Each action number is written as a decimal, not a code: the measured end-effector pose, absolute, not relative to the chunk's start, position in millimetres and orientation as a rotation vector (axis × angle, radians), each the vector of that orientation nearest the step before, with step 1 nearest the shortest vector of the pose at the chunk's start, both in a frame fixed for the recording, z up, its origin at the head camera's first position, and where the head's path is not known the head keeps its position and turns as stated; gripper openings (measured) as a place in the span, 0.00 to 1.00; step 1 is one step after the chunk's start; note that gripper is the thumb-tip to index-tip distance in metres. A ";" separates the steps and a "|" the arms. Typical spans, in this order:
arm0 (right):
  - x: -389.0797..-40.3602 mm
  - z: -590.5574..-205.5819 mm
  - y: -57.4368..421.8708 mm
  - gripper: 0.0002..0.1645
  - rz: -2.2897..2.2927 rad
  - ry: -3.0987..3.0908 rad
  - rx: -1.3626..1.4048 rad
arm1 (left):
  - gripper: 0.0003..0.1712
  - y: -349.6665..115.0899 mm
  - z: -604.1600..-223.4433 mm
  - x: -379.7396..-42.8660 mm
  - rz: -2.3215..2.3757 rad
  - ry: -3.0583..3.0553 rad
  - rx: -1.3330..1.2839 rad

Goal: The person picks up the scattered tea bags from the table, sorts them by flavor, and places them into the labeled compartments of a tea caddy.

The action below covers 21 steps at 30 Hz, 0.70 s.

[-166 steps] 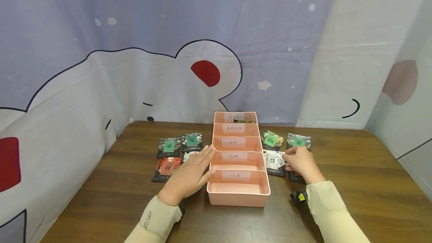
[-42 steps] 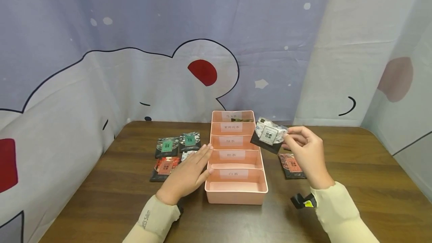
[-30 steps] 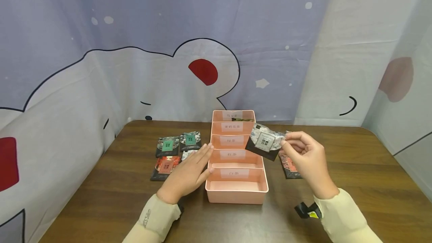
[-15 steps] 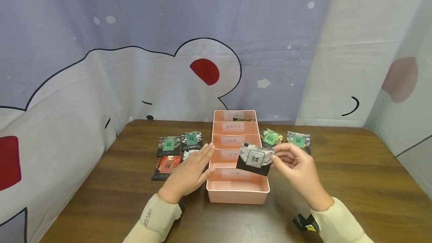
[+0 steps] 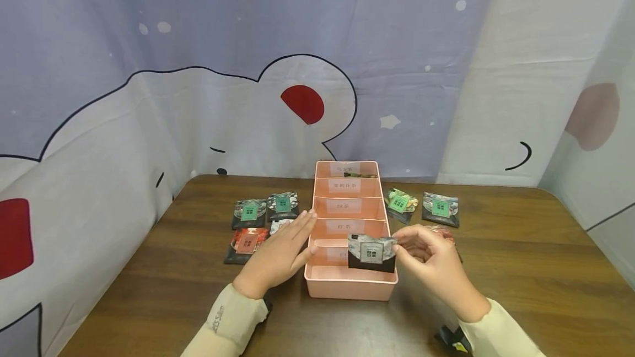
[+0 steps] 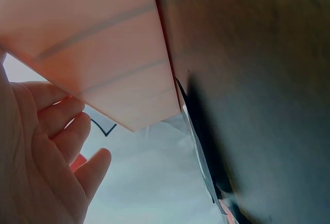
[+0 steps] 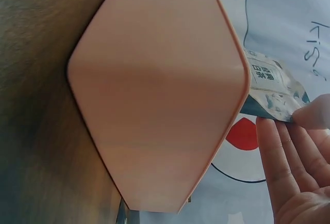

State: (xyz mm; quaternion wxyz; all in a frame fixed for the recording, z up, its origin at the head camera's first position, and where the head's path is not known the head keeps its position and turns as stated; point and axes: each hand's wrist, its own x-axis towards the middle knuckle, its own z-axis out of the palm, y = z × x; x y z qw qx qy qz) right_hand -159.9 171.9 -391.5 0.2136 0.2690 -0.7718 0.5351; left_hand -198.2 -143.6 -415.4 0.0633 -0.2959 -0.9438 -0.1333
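A pink divided box [image 5: 349, 291] with a paper label in each compartment stands lengthwise on the table. Over its front compartment, my right hand [image 5: 439, 269] pinches a black-and-white tea sachet [image 5: 372, 252] by its right edge between thumb and fingers. In the right wrist view the lower part of the sachet [image 7: 268, 82] is hidden behind the box rim. With fingers straight, my left hand [image 5: 278, 258] rests at the box's left rim. The left wrist view shows the fingers [image 6: 72, 131] along that wall. A green packet [image 5: 360, 176] sits in the rearmost compartment.
Left of the box lie two green-labelled sachets [image 5: 249, 212], a red one [image 5: 246, 244] and a white one [image 5: 278, 226] partly under my left hand. On the right are a yellow-green sachet [image 5: 401, 203], a green-labelled one [image 5: 440, 208] and a partly hidden red one [image 5: 443, 231].
My right hand took the white sachet from the table right of the box, lifted it, then carried it left and down over the front compartment. My left hand has stayed at the rim.
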 end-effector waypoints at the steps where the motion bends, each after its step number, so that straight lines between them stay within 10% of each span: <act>1: -159.4 -392.6 172.6 0.17 1.465 -2.142 0.761 | 0.39 -143.7 -415.4 -198.2 -0.405 -2.855 -0.892; 13: -159.8 -397.2 180.0 0.26 1.229 -2.081 1.117 | 0.40 -144.5 -415.7 -198.1 -0.400 -2.856 -0.903; 21: -170.7 -395.1 186.2 0.07 1.062 -1.926 1.475 | 0.39 -144.3 -415.0 -198.3 -0.409 -2.859 -0.898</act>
